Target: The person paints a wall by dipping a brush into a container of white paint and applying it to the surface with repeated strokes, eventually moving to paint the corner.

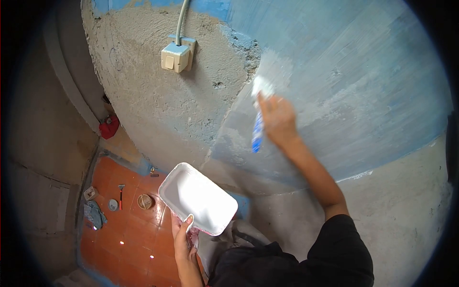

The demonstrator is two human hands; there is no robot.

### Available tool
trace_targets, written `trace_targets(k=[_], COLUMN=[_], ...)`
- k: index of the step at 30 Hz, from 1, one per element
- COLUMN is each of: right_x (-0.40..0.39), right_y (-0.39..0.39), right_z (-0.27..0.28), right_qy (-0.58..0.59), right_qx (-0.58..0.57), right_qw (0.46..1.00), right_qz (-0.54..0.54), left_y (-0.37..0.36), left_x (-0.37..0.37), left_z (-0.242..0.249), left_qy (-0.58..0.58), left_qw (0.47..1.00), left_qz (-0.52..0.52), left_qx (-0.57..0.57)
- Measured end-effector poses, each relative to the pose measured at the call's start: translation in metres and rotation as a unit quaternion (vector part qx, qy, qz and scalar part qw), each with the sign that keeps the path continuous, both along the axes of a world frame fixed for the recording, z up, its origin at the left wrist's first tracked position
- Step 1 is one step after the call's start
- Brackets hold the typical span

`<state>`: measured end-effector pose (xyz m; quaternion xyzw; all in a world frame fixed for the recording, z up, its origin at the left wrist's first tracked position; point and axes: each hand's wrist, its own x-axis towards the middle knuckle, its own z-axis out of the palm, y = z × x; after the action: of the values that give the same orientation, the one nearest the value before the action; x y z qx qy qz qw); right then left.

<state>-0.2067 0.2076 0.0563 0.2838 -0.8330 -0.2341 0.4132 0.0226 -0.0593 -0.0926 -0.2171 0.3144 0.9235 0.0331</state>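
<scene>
My right hand [278,118] is closed round a paint brush with a blue and white handle [257,134]. The brush's white-coated head [262,86] is against the wall [334,95], where blue paint meets bare grey plaster; it looks slightly blurred. Lower down, my left hand [184,237] grips the near edge of a white rectangular tray [234,210], thumb over the rim. White material coats the inside of the tray, which is tilted toward the camera.
A switch box [175,58] with a cable sits on the rough plaster [143,86]. Down on the orange tiled floor [138,229] lie a hammer [121,196], a round basket-like container [145,201], a small tin [113,204] and a cloth [95,215]. A red item [109,126] is at left.
</scene>
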Motion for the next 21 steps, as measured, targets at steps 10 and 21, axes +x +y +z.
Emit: trace_targets(k=[10, 21], right_x=[0.002, -0.009], right_y=[-0.003, -0.011], right_z=[0.004, -0.09], right_qy=[-0.125, -0.026], right_qx=[-0.098, -0.003], right_qw=[0.987, 0.999], right_qz=[0.016, -0.028], left_y=[0.0, 0.003], left_x=[0.01, 0.019], left_z=[-0.001, -0.003], left_qy=[-0.016, -0.036], left_qw=[1.0, 0.999], left_qz=[0.0, 0.01], left_qx=[0.012, 0.008])
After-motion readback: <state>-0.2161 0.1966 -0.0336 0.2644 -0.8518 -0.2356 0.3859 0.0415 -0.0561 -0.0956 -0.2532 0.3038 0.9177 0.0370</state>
